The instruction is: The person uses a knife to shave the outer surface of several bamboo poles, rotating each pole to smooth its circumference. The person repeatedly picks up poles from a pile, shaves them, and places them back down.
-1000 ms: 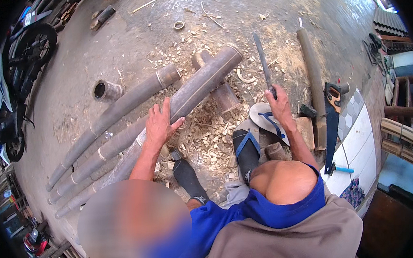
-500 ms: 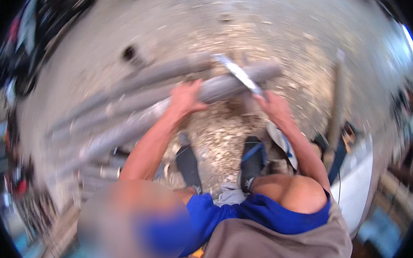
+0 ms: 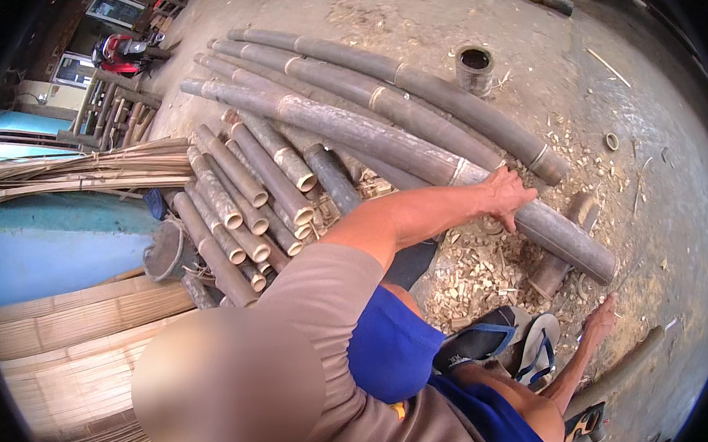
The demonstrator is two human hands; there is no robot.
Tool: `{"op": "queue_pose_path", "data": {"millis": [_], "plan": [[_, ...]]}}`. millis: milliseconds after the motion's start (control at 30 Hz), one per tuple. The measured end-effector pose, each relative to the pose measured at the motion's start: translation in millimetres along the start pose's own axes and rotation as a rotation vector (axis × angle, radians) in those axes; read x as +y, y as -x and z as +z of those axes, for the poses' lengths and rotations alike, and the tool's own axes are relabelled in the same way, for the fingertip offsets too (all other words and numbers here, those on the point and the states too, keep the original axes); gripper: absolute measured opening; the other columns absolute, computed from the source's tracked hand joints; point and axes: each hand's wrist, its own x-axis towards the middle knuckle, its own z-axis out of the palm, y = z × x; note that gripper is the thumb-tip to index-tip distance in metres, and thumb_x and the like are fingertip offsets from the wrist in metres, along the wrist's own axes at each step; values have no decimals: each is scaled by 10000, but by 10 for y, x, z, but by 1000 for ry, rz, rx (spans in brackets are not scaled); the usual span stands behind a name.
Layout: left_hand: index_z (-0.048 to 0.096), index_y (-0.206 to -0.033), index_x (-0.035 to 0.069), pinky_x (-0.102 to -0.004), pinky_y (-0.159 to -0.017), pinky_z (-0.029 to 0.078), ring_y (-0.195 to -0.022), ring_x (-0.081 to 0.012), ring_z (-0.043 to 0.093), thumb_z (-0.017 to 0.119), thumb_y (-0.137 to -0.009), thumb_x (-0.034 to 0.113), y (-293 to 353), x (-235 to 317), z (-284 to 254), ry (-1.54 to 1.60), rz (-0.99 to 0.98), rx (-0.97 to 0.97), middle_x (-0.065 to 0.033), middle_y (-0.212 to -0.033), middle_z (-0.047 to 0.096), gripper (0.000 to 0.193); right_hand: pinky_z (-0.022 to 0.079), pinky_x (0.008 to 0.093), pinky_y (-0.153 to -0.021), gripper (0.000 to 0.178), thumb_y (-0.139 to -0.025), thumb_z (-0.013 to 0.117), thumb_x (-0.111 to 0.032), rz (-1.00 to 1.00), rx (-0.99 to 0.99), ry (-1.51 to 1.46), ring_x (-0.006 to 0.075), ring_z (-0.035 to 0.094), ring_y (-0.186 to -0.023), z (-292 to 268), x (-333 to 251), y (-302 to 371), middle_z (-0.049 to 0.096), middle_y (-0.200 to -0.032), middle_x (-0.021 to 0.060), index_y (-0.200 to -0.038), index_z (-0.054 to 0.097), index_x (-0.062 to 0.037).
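Observation:
My left hand [image 3: 507, 199] grips a long grey-brown bamboo pole [image 3: 365, 143] from above, close to its right end. That end rests across a short round piece of wood [image 3: 549, 277] on the ground. Below the pole's end, to the right, my right hand [image 3: 598, 321] is closed, apart from the bamboo. In it is the machete whose blade shows in the earlier frame; now the blade [image 3: 629, 264] is only a thin, faint line pointing up and away. The handle is hidden inside my fingers.
More long bamboo poles [image 3: 413, 120] lie beyond. Cut bamboo lengths [image 3: 230, 176] are piled at left, near a bucket [image 3: 167, 253]. Wood chips [image 3: 475, 282] cover the ground by my sandalled feet. A bamboo cup [image 3: 474, 69] stands farther off; a red motorbike [image 3: 123, 53] is at far left.
My view has swung left, bringing the cut lengths and the wall into sight. The machete blade, across the pole before, is now off beyond its end. My left hand stays on the pole.

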Motion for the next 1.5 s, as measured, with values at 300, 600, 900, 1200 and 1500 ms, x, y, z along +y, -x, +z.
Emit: {"op": "queue_pose_path", "data": {"millis": [300, 600, 900, 1200, 1500], "plan": [[584, -1290, 79, -518, -885, 530, -1077, -418, 657, 902, -656, 624, -14, 5, -155, 34, 17, -71, -198, -1059, 683, 895, 510, 559, -734, 409, -1116, 504, -334, -98, -108, 14, 453, 682, -884, 3, 203, 155, 718, -1038, 273, -1100, 684, 33], [490, -1519, 184, -513, -938, 491, -1082, -384, 640, 817, -739, 690, -36, 32, 6, -31, 147, 86, -221, -1125, 633, 985, 536, 528, -880, 346, -1110, 482, -209, -551, 84, 499, 454, 684, -1094, 315, 873, 11, 682, -1255, 281, -1400, 604, -65], [641, -1365, 152, -537, -823, 565, -946, -431, 735, 809, -656, 761, -18, -47, -40, 170, 24, -48, -224, -942, 749, 950, 549, 546, -801, 359, -1137, 445, -280, -335, -119, -28, 454, 705, -996, 127, -105, 555, 704, -1210, 285, -1304, 650, -38], [636, -1385, 162, -541, -863, 565, -1012, -430, 730, 792, -671, 793, 28, -221, 38, 168, 6, -95, -206, -1038, 763, 965, 490, 586, -791, 531, -1123, 453, -433, -307, -170, 128, 509, 682, -954, 85, 121, 606, 712, -943, 329, -1305, 636, 32], [520, -1532, 191, -521, -925, 546, -1092, -407, 661, 737, -846, 693, -82, 133, -79, 49, 123, 43, -220, -1154, 657, 877, 552, 498, -914, 400, -1058, 590, -330, -687, -86, -291, 447, 694, -1057, 116, 499, 578, 722, -1155, 291, -1246, 684, 10]]}}
